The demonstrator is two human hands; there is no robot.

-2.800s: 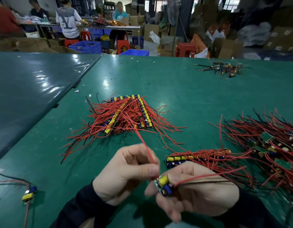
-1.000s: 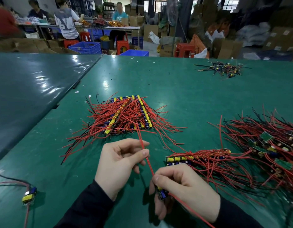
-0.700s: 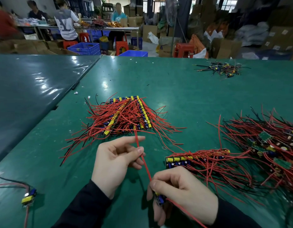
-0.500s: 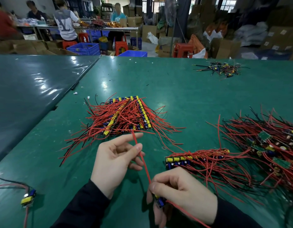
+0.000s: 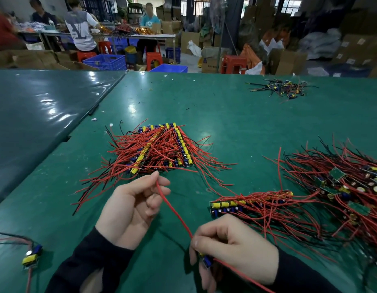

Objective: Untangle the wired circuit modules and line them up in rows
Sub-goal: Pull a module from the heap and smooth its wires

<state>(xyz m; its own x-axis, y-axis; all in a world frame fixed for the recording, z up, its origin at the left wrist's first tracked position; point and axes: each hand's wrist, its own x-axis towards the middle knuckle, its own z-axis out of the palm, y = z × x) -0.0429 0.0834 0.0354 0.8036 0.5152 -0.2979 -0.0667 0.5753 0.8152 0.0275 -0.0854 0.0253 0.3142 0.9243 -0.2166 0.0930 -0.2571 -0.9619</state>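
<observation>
Two hands over green table (image 5: 246,115): right hand (image 5: 232,248) grips one module (image 5: 207,260); left hand (image 5: 132,206) pinches its red wire (image 5: 175,214). Two aligned module groups: far block (image 5: 160,149), near row (image 5: 249,203). Tangled heap (image 5: 348,187) right. One stray module (image 5: 31,255) left. Small pile (image 5: 282,87) far.

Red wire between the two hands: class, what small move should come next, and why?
Probably set the module at the near row's left end. The right hand grips it, and the left hand holds its red wire drawn out straight.
</observation>
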